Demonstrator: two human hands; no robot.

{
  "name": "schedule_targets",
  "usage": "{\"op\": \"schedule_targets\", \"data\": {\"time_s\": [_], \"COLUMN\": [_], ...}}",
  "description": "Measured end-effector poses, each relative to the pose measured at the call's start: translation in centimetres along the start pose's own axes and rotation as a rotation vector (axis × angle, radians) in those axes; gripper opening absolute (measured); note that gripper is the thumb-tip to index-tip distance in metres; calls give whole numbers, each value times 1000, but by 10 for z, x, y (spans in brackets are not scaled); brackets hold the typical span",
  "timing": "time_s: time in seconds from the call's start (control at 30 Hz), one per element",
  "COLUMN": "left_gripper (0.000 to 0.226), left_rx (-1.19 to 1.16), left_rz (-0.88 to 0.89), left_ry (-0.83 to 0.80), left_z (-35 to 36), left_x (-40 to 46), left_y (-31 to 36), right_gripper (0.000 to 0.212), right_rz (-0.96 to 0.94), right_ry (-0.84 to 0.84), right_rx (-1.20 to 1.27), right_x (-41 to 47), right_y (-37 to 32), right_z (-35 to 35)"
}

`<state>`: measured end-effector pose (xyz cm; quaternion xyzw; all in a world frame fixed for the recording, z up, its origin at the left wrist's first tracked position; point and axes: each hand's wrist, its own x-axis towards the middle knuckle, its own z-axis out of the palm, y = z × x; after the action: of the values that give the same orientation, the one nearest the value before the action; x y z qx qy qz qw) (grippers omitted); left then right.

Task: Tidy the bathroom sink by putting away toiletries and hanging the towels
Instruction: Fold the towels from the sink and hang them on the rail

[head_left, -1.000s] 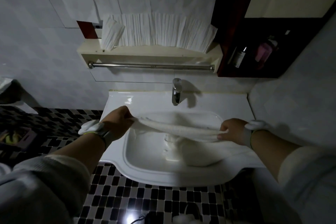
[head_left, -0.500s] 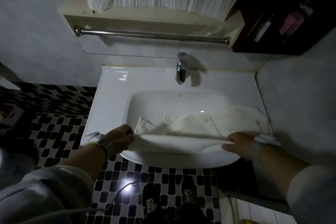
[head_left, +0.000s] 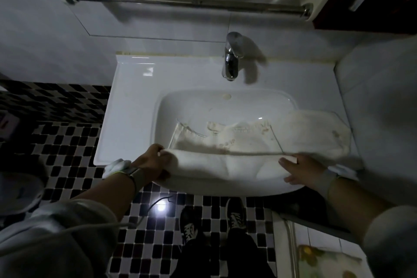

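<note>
The white sink fills the view, the bare towel rail above it. The stained towel lies folded over the sink's near rim. The left hand pinches one end; the right hand holds the other, fingers partly hidden. Best keep the folded edge taut and level when lifting it to the rail

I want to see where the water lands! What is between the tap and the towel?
In the head view, only bare white sink bowl lies between the tap and the towel, with the small overflow hole in its back wall.
</note>
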<state>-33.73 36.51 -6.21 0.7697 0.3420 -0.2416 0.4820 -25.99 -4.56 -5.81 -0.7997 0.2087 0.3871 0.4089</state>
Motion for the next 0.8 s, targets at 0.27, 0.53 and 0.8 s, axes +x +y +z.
{"op": "schedule_targets", "data": {"time_s": [0.27, 0.53, 0.8], "left_gripper": [28, 22, 15], "left_rx": [519, 563, 185], "left_rz": [109, 222, 270], "left_ry": [-194, -133, 25], "left_z": [-11, -4, -14], "left_x": [5, 4, 3], "left_y": [-5, -3, 21], "right_gripper": [31, 26, 30], "right_rz": [-161, -164, -213], "right_ry": [-47, -27, 57], "right_rx": [-303, -342, -148], "right_x": [4, 8, -5], "right_y": [10, 10, -12], "right_z": [1, 5, 0]}}
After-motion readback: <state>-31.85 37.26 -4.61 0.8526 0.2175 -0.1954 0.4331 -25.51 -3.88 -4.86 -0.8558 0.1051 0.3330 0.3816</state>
